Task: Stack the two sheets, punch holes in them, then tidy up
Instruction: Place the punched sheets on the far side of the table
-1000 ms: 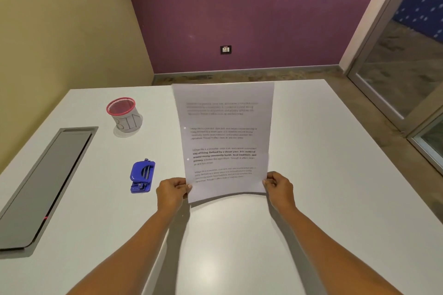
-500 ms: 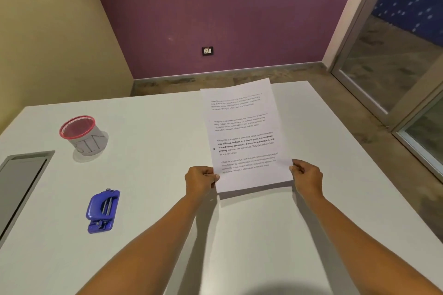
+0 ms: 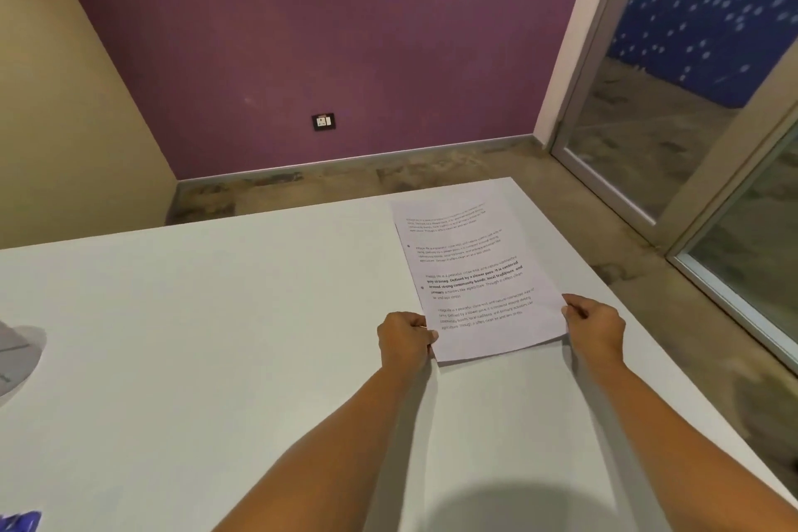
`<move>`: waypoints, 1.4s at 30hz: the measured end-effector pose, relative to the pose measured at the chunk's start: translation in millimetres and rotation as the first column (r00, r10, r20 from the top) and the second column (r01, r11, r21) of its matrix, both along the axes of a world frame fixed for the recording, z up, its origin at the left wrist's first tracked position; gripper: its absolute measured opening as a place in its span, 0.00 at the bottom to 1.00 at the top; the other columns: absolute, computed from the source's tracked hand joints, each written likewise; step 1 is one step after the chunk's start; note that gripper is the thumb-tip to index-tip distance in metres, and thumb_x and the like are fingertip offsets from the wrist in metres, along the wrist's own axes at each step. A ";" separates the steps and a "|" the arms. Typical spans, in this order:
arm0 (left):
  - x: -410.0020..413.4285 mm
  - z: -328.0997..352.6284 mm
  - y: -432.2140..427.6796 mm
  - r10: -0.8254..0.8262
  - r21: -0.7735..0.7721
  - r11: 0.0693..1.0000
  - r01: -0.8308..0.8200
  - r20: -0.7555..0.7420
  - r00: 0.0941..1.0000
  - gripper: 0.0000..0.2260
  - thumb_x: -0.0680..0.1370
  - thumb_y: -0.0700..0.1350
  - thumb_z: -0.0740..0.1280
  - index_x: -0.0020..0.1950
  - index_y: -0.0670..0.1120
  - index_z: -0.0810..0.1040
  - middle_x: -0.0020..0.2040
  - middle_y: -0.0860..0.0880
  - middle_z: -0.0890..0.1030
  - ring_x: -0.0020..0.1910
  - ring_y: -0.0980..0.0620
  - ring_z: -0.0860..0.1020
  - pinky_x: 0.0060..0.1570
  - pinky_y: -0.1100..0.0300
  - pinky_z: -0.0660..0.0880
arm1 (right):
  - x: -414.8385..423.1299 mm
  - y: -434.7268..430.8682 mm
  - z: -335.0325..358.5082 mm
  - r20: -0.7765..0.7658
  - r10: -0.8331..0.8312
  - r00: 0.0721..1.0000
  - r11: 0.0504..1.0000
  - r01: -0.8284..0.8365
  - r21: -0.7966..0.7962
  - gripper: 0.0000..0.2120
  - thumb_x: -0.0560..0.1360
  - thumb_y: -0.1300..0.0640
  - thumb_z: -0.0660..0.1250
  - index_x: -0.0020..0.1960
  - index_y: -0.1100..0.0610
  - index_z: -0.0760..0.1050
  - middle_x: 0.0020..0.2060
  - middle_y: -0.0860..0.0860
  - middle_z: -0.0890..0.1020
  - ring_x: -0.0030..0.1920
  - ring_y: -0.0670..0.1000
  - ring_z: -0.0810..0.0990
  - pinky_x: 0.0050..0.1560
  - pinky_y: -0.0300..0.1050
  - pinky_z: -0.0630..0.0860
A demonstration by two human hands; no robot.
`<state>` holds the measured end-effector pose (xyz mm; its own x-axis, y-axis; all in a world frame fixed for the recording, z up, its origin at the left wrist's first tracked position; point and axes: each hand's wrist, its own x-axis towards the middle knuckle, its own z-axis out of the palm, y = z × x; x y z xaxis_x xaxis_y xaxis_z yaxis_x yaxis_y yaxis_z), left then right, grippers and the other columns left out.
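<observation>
Both bare forearms are reaching forward over the white table (image 3: 216, 315), running side by side from the bottom of the view toward its right half. The left hand (image 3: 406, 337) and the right hand (image 3: 596, 326) are sitting knuckles-up, level with each other, at the two near corners of the printed sheets (image 3: 475, 272). The paper's long axis is running away from the person, with its far end leaning slightly left and reaching close to the table's far edge. The text is facing up toward the person, its lines climbing to the right. Two small dark dots are showing along the left margin. The near edge is riding just above the tabletop and casting a thin shadow; whether the far end is touching the surface cannot be told. Each hand is curling tight and pinching the paper at its corner. From above, the stack is reading as a single page. A sliver of the blue hole punch (image 3: 21, 522) is peeking in at the bottom-left corner, well apart from the hands. A wall socket (image 3: 323, 122) is showing on the purple wall behind.
</observation>
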<state>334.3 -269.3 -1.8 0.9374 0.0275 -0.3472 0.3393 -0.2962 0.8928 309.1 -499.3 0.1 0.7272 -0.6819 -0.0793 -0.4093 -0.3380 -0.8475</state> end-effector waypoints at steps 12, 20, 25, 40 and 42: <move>41.7 -17.6 -50.9 -0.029 0.117 0.993 0.021 0.073 0.997 0.08 0.72 0.31 0.65 0.34 0.41 0.76 0.34 0.45 0.72 0.35 0.48 0.67 0.33 0.63 0.64 | 45.6 -34.6 -18.2 0.035 -0.049 0.998 0.998 0.050 -0.043 0.13 0.77 0.69 0.60 0.60 0.68 0.75 0.59 0.63 0.78 0.60 0.61 0.76 0.65 0.50 0.70; 49.9 -19.2 -71.3 -0.059 0.281 0.959 0.029 0.098 0.993 0.15 0.74 0.31 0.59 0.29 0.42 0.62 0.32 0.50 0.61 0.35 0.49 0.68 0.34 0.59 0.70 | 63.4 -36.2 -25.7 0.048 -0.081 0.996 0.996 0.082 -0.031 0.14 0.77 0.68 0.59 0.62 0.68 0.73 0.63 0.63 0.76 0.63 0.61 0.73 0.67 0.51 0.67; 55.0 -18.9 -74.4 -0.154 0.324 0.940 0.108 0.120 0.981 0.09 0.76 0.34 0.61 0.51 0.29 0.74 0.39 0.44 0.66 0.53 0.35 0.75 0.53 0.47 0.73 | 70.1 -38.2 -27.1 0.023 0.004 1.000 0.999 -0.003 -0.033 0.18 0.78 0.64 0.61 0.66 0.66 0.69 0.67 0.62 0.71 0.68 0.61 0.69 0.69 0.52 0.65; 43.1 -30.5 -65.2 -0.195 0.233 0.961 0.150 0.185 0.963 0.15 0.76 0.40 0.63 0.61 0.36 0.69 0.52 0.44 0.66 0.54 0.46 0.70 0.53 0.65 0.66 | 62.1 -23.4 -38.3 -0.054 0.006 0.999 0.989 -0.014 -0.148 0.29 0.78 0.56 0.60 0.74 0.65 0.53 0.74 0.61 0.59 0.74 0.60 0.57 0.74 0.52 0.55; 36.3 -30.7 -61.1 -0.182 0.216 0.966 0.143 0.171 0.968 0.20 0.76 0.39 0.64 0.65 0.34 0.66 0.57 0.41 0.68 0.54 0.46 0.71 0.56 0.64 0.67 | 52.7 -22.4 -39.4 -0.064 -0.003 0.998 0.987 -0.007 -0.162 0.31 0.78 0.55 0.60 0.74 0.66 0.50 0.74 0.62 0.57 0.75 0.59 0.55 0.74 0.51 0.54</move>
<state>370.5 -330.4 -32.5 0.9827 -0.0800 -0.1673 0.1033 -0.5129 0.8522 361.8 -521.7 -39.3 0.7257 -0.6879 -0.0137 -0.4597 -0.4700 -0.7535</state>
